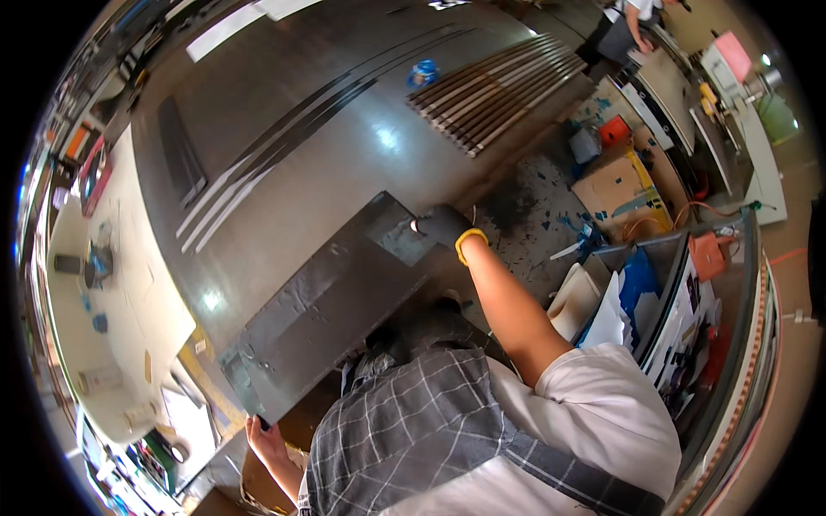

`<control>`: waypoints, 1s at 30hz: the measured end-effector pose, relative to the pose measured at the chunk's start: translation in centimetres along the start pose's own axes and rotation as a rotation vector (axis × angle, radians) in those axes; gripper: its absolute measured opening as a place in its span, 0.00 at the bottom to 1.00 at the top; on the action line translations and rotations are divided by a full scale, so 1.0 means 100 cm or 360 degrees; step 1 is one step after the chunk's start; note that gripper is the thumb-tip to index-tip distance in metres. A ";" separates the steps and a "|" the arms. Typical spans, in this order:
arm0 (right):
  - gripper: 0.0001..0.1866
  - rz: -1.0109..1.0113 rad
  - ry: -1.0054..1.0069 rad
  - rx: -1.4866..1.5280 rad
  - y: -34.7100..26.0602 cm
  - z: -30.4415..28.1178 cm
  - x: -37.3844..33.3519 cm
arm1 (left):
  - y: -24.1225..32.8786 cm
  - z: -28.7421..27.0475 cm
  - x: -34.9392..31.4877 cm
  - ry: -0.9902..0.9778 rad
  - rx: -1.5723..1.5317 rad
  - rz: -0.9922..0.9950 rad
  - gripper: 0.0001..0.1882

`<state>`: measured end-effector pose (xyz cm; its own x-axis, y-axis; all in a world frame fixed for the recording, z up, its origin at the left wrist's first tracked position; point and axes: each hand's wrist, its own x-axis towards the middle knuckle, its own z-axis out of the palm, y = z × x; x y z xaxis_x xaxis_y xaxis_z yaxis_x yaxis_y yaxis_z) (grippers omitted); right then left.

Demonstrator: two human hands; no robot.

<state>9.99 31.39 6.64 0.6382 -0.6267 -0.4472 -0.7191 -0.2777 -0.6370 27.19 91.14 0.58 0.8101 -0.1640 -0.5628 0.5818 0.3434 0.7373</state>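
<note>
A long, flat dark panel lies slantwise in front of my body, with pale, glossy, crinkled patches at both ends. My right hand, in a dark glove with a yellow band at the wrist, is closed on the panel's far right end; one bare fingertip shows, and the other fingers are hard to make out. At the near left corner my left hand grips the panel's edge, with something small and black at its fingertips. The panel rests over the near part of a large grey worktable.
Dark and pale strips lie across the table, beside a row of brown bars and a blue tape roll. At right stand a cardboard box and a bin of sheets. Another person works at the far right.
</note>
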 end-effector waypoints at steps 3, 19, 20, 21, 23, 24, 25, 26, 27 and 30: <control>0.19 0.0040 0.0119 0.0061 0.038 -0.028 -0.026 | -0.004 0.041 -0.016 -0.0145 0.0116 -0.0102 0.09; 0.17 0.0085 0.0566 0.0247 0.321 -0.307 -0.010 | -0.228 0.361 -0.095 -0.0620 0.0318 -0.0346 0.10; 0.17 0.0085 0.0546 0.0216 0.330 -0.321 -0.002 | -0.240 0.375 -0.101 -0.0607 0.0369 -0.0344 0.10; 0.18 0.0210 0.0584 0.0184 0.308 -0.340 -0.006 | -0.251 0.385 -0.106 -0.0570 0.0419 -0.0334 0.10; 0.19 0.0102 0.0620 0.0161 0.347 -0.364 0.021 | -0.275 0.421 -0.117 -0.0474 0.0550 -0.0326 0.09; 0.19 0.0055 0.0641 0.0135 0.360 -0.379 0.032 | -0.292 0.439 -0.122 -0.0427 0.0597 -0.0304 0.07; 0.19 0.0056 0.0617 0.0169 0.368 -0.395 0.040 | -0.306 0.450 -0.124 -0.0372 0.0623 -0.0260 0.07; 0.19 -0.0014 0.0622 0.0201 0.383 -0.405 0.055 | -0.320 0.461 -0.126 -0.0319 0.0649 -0.0216 0.07; 0.18 -0.0066 0.0631 0.0228 0.405 -0.415 0.072 | -0.333 0.486 -0.135 -0.0256 0.0684 -0.0128 0.07; 0.20 0.0080 0.0426 0.0247 0.431 -0.457 0.093 | -0.377 0.521 -0.144 -0.0110 0.1027 0.0279 0.06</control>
<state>-27.58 -19.70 3.73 0.4932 -0.8119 -0.3125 -0.6842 -0.1401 -0.7158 -2.69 32.40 0.35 0.8868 -0.2223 -0.4051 0.3505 -0.2477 0.9032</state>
